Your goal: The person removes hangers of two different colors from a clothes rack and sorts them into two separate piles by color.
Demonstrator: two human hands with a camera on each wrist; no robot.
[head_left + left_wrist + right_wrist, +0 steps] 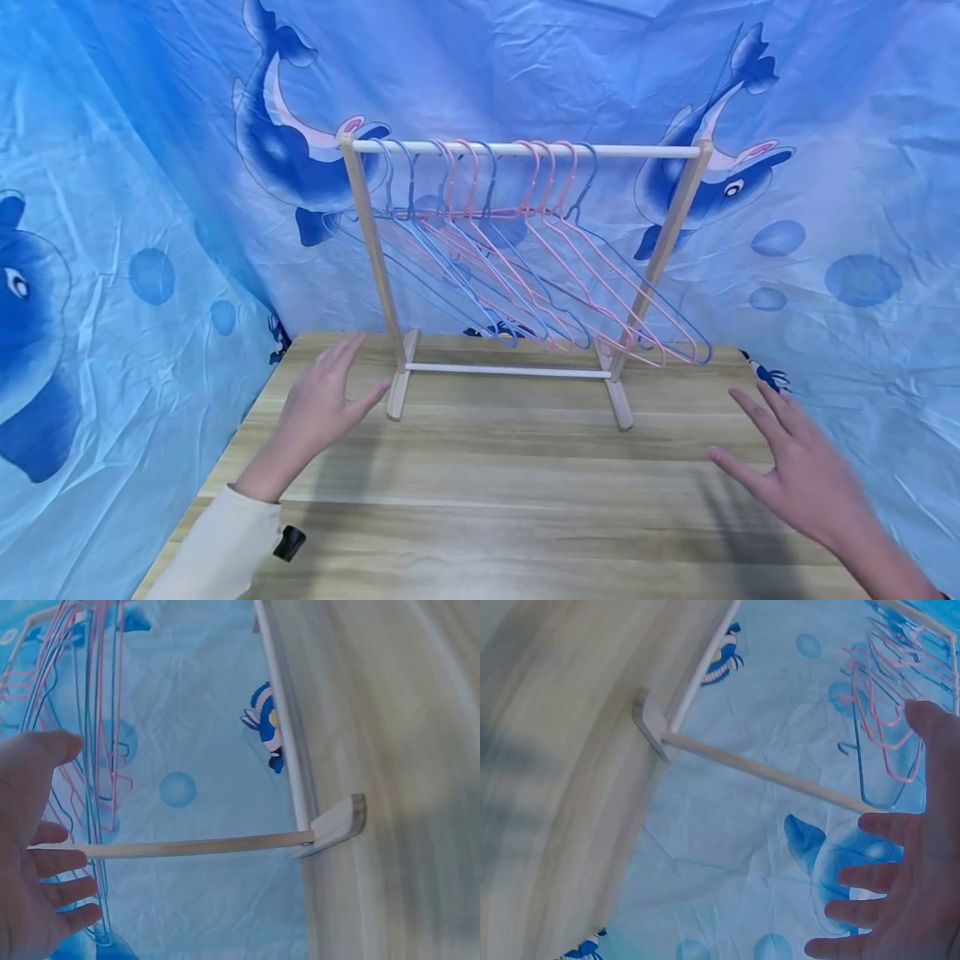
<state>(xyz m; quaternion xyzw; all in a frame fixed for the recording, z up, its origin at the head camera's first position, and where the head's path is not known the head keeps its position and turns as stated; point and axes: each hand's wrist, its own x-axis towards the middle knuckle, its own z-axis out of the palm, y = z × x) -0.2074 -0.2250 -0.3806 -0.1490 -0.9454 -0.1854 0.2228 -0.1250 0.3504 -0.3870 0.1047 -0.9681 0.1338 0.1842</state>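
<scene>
A small wooden garment rack (pixel 367 242) with white rods stands at the back of the table. Several pink hangers (pixel 600 252) and blue hangers (pixel 651 279) hang from its top rod, slanting down to the right. My left hand (pixel 318 400) is over the table just left of the rack's left foot, thumb and fingers spread and holding nothing. On the other side, my right hand (pixel 802 467) hovers in front and to the right of the rack, fingers apart, with nothing in it. Both wrist views show the hands away from the hangers.
The wood-grain table (pixel 495 500) spreads out in front of the rack. A blue curtain (pixel 570 67) printed with dolphins hangs behind and at both sides. Across the bottom, a white rod (pixel 510 370) joins the rack's feet.
</scene>
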